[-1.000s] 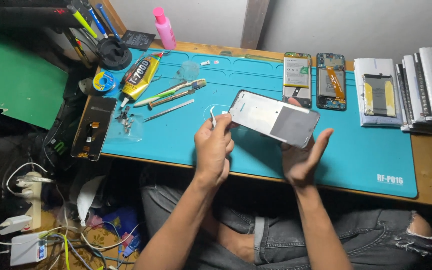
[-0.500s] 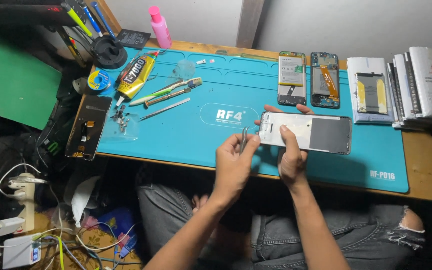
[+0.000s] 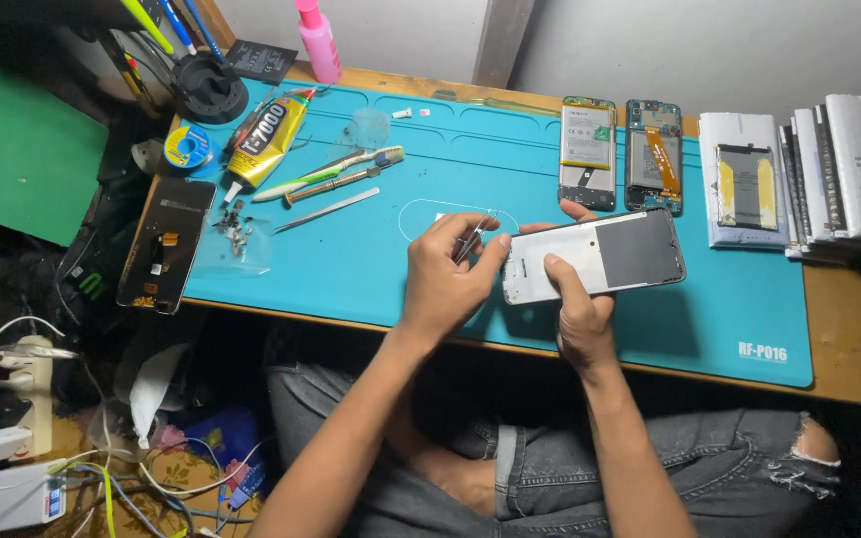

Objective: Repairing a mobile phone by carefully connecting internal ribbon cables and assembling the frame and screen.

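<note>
A phone frame (image 3: pixel 595 257), pale grey at one end and dark at the other, is held flat just above a blue work mat (image 3: pixel 371 259). Its long axis runs left to right across the mat, tilted slightly, with the pale end pointing left toward the left hand and the dark end pointing right. It appears to be held this way so that the pale end is presented to the tool.

The frame is gripped by the right hand (image 3: pixel 575 304): the thumb is pressed on its upper face, and the fingers are curled under it, one fingertip showing past the far edge. This seems meant to keep it steady. Just left of the frame, the left hand (image 3: pixel 445 279) is closed around thin metal tweezers (image 3: pixel 470 239), whose tips are aimed at the frame's pale end; whether they touch it cannot be told.

Beyond the frame, two opened phones (image 3: pixel 625 154) lie side by side, their insides exposed. Right of the frame, a stack of flat white boxes (image 3: pixel 829 174) stands on the wooden table edge. Far left of the frame are loose screws (image 3: pixel 234 224), a yellow glue tube (image 3: pixel 266 134) and a dark screen panel (image 3: pixel 166 244).
</note>
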